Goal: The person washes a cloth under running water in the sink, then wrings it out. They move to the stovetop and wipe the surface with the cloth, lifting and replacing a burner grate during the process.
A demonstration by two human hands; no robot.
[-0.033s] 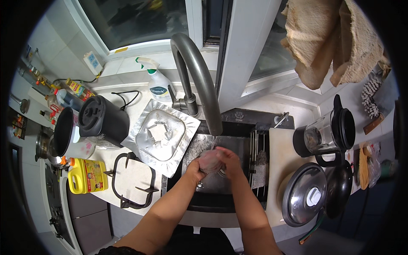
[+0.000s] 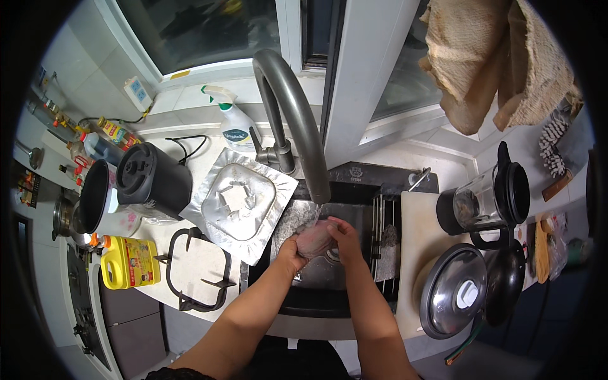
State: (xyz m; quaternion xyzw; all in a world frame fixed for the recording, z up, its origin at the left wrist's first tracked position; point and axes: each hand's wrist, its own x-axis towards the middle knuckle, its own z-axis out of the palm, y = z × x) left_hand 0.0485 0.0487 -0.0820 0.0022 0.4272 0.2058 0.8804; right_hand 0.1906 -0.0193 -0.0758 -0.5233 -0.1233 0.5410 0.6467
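Nothing has shifted since the earlier frame: both hands remain together over the sink [image 2: 354, 209]. Left hand [image 2: 290, 253] and right hand [image 2: 342, 233] grasp a pinkish lump [image 2: 315, 239] between them, under the faucet [image 2: 292, 104] spout. At 9 o'clock, foil tray [image 2: 239, 202] lies on the surface [image 2: 209, 158].

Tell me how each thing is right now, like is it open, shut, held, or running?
Tap: running, thin stream over the sink.
Pinkish lump: held under the stream.
Left hand: gripping the lump.
Right hand: gripping the lump.
Black pot: lid on.
Glass-lidded pan: covered.
Yellow oil jug: lying flat, capped.
Spray bottle: upright.
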